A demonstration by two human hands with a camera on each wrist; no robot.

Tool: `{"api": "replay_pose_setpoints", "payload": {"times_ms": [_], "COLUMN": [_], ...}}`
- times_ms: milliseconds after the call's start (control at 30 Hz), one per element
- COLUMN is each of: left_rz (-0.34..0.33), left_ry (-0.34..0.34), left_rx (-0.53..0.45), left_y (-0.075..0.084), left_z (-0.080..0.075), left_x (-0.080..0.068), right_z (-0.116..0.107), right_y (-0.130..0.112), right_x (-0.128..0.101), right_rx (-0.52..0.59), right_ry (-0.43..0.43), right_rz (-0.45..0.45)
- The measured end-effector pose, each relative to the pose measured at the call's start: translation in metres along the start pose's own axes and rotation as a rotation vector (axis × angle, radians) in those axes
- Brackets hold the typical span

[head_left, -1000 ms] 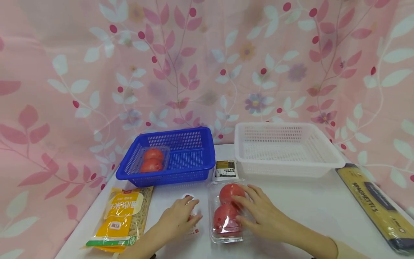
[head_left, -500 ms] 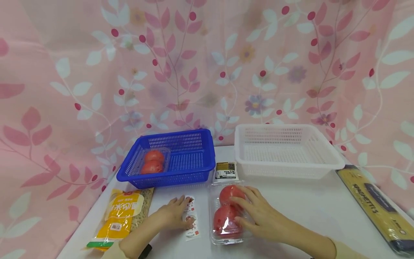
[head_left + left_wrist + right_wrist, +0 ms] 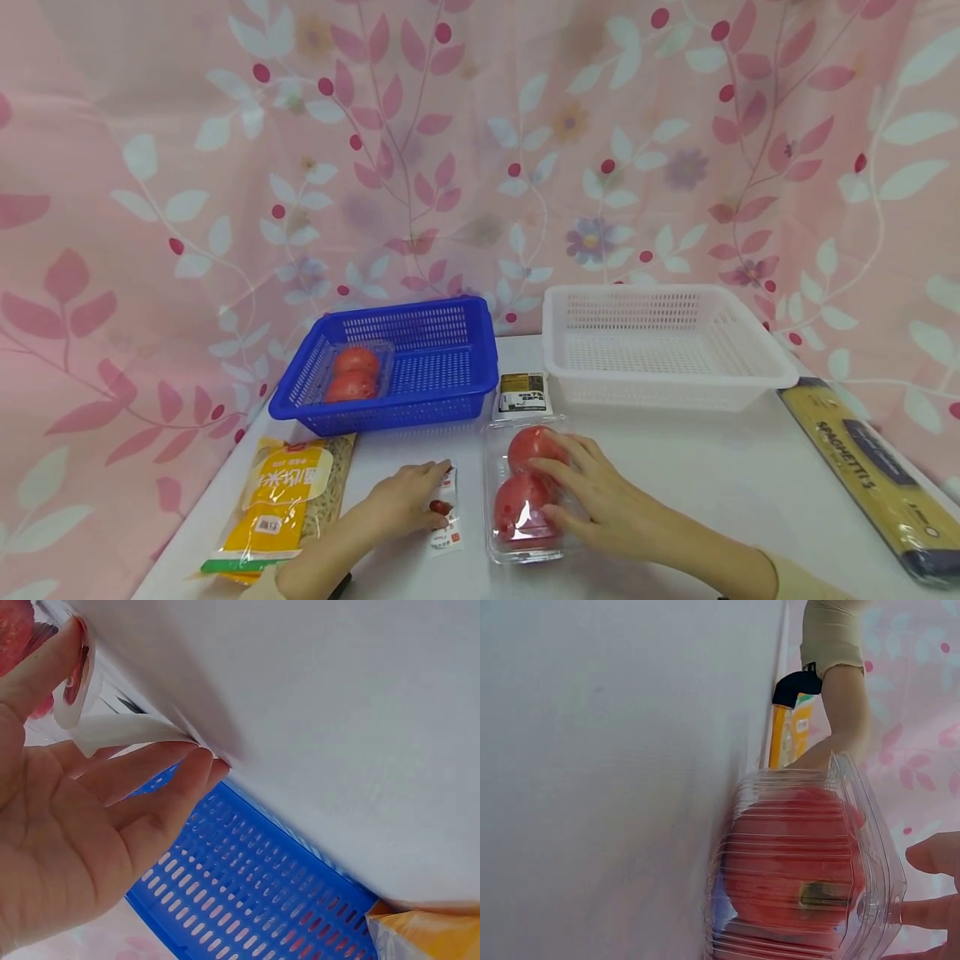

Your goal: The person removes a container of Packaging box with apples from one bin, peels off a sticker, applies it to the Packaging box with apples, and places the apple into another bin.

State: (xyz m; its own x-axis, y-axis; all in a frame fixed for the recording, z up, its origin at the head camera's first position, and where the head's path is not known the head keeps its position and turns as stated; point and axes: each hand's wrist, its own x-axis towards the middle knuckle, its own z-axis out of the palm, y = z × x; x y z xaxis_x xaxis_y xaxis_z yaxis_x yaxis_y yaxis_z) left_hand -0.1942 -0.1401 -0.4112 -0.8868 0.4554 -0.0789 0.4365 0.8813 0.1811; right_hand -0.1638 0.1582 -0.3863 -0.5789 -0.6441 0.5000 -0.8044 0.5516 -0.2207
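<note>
In the head view my left hand (image 3: 401, 504) is over a strip of white stickers with red pictures (image 3: 447, 533). In the left wrist view the sticker strip (image 3: 124, 731) bends up off the table between my thumb and fingertips. My right hand (image 3: 600, 500) rests its spread fingers on the lid of a clear plastic box (image 3: 498, 550) with two red tomatoes (image 3: 521, 508) inside. The right wrist view shows the box from the side, one tomato (image 3: 795, 855) plain through its ribbed wall, fingertips at the lid's rim.
A blue basket (image 3: 420, 408) at back left contains another box of tomatoes (image 3: 352, 385). A white basket (image 3: 667, 387) stands at back right. Between them lies a small labelled packet (image 3: 523, 393). A yellow grain bag (image 3: 281, 508) is at left, a spaghetti pack (image 3: 870, 483) at right.
My left hand first drew back left, uncovering more of the sticker strip, then moved slightly right onto it. My right hand and the tomato box stay in place.
</note>
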Motion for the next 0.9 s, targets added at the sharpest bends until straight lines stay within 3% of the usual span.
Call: {"api": "replay_pose_setpoints", "payload": {"times_ms": [233,367,633,900], "left_rz": [0.051,0.09,0.091,0.084], "left_ry": [0.042,0.069,0.108,0.254], "left_rx": [0.081,0.056,-0.127,-0.374], "left_y": [0.009,0.012,0.009,0.011], "left_z": [0.001,-0.001,-0.008,-0.023], "left_x": [-0.004,-0.006,-0.006,0.001], "right_z": [0.002,0.002,0.001,0.001], "right_y": [0.0,0.0,-0.003,-0.004], "right_x": [0.001,0.002,0.003,0.006], "right_rx": [0.011,0.028,0.049,0.049], "right_ry": [0.017,0.012,0.01,0.051], "right_rz": [-0.047,-0.055,-0.063,-0.103]}}
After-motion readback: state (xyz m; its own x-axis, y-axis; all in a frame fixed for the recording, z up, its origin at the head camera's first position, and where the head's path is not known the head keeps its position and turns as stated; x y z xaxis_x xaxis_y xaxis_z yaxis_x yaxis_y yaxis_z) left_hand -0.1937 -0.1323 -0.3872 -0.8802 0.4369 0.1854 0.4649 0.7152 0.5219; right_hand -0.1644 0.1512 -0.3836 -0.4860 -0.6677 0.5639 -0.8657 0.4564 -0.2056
